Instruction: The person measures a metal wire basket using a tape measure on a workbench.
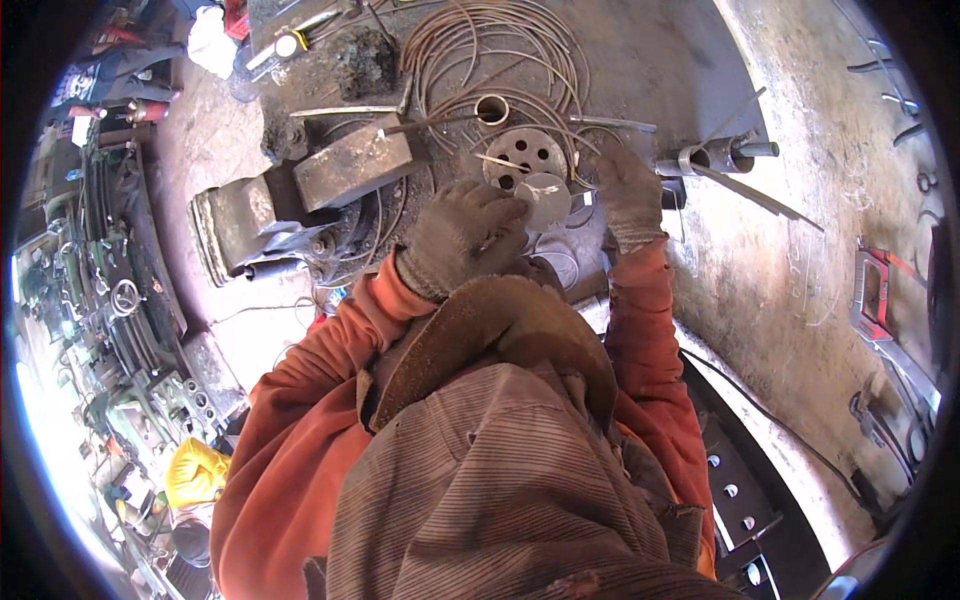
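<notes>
Though nr disc [547, 203], R hand [631, 195] clear

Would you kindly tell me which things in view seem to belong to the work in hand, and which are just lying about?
Seemingly in use:
grey disc, left hand at its edge
perhaps the holed plate, near the right hand

Apparently lying about:
wire coil
white cloth
yellow bundle
</notes>
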Demonstrator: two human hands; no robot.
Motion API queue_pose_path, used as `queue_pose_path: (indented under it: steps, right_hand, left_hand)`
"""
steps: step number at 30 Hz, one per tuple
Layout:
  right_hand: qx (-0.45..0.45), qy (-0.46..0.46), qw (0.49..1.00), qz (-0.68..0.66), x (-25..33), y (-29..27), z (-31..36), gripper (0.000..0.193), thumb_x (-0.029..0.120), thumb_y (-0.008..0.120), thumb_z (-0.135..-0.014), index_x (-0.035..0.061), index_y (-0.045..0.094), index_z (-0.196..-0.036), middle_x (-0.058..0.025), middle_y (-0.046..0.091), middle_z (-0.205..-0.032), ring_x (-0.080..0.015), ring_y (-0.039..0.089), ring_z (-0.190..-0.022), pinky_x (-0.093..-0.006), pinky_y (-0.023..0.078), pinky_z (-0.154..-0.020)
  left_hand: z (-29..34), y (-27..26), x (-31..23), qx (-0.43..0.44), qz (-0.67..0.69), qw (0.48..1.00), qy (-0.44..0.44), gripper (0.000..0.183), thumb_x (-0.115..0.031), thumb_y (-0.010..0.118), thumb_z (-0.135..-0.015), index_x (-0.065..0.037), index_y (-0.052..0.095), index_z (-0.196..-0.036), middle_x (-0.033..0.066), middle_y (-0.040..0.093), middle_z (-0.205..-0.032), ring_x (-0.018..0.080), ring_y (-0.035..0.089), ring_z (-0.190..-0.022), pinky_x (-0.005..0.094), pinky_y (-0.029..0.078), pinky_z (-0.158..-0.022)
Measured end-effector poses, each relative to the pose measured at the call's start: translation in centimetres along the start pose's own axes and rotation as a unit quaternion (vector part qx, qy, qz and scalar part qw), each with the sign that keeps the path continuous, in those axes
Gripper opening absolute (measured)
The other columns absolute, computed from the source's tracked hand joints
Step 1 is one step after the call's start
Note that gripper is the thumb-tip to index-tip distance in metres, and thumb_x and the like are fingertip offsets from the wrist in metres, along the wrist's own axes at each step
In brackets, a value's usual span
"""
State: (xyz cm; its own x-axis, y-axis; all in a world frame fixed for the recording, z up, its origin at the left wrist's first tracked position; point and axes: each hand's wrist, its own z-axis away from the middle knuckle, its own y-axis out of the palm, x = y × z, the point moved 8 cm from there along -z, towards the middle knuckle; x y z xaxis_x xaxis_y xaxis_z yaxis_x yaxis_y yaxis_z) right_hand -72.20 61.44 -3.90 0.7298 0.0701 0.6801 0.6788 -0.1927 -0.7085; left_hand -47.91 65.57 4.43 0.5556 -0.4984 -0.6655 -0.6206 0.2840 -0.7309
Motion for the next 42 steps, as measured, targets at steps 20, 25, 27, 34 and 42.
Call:
queue_pose_path:
  steps: [20,25,27,34,42]
  right_hand:
    - [0.024,0.080,0.991,-0.107,-1.0,0.0,3.1,0.029,0.018,0.067,-0.104,0.0030,0.072,-0.128,-0.0106,0.077,-0.106,-0.0200,0.071,-0.094,-0.0335,0.057,-0.086]
    - [0.017,0.042,0.968,-0.247,-0.5,0.1,4.3,0.036,0.021,0.073,-0.100,0.0059,0.068,-0.132,-0.0104,0.076,-0.115,-0.0201,0.072,-0.097,-0.0339,0.058,-0.089]
    - [-0.004,0.074,0.991,-0.108,-1.6,0.3,5.1,0.032,0.024,0.073,-0.096,0.0061,0.066,-0.123,-0.0207,0.075,-0.103,-0.0412,0.074,-0.095,-0.0457,0.059,-0.078]
    - [0.000,0.109,0.990,0.092,0.7,-1.0,6.4,0.040,0.033,0.078,-0.090,0.0121,0.065,-0.121,-0.0163,0.075,-0.100,-0.0418,0.074,-0.091,-0.0491,0.059,-0.072]
    - [-0.022,0.128,0.975,0.178,-0.6,1.3,8.3,0.053,0.046,0.079,-0.088,0.0139,0.064,-0.129,-0.0173,0.077,-0.091,-0.0427,0.075,-0.083,-0.0515,0.059,-0.068]
  left_hand:
    - [-6.6,4.2,-5.1,0.016,-0.035,0.991,0.126,0.045,-0.036,0.076,-0.085,-0.011,0.073,-0.123,0.0098,0.073,-0.116,0.0328,0.070,-0.104,0.0486,0.055,-0.090]
    - [-8.9,5.7,-5.1,0.026,-0.047,0.994,0.093,0.043,-0.033,0.073,-0.086,-0.008,0.071,-0.121,0.0114,0.070,-0.113,0.0354,0.067,-0.104,0.0531,0.052,-0.096]
    - [-9.8,6.5,-5.1,0.009,-0.120,0.987,0.106,0.044,-0.032,0.072,-0.085,-0.005,0.071,-0.120,0.0134,0.069,-0.115,0.0358,0.066,-0.111,0.0538,0.049,-0.103]
    - [-11.1,10.7,-3.8,0.058,-0.202,0.973,0.095,0.041,-0.028,0.068,-0.087,-0.003,0.073,-0.119,0.0160,0.068,-0.121,0.0361,0.064,-0.119,0.0526,0.046,-0.110]
    - [-10.9,12.2,-3.0,0.121,-0.165,0.974,0.102,0.025,-0.024,0.068,-0.085,-0.005,0.081,-0.095,0.0193,0.071,-0.117,0.0363,0.068,-0.115,0.0521,0.048,-0.106]
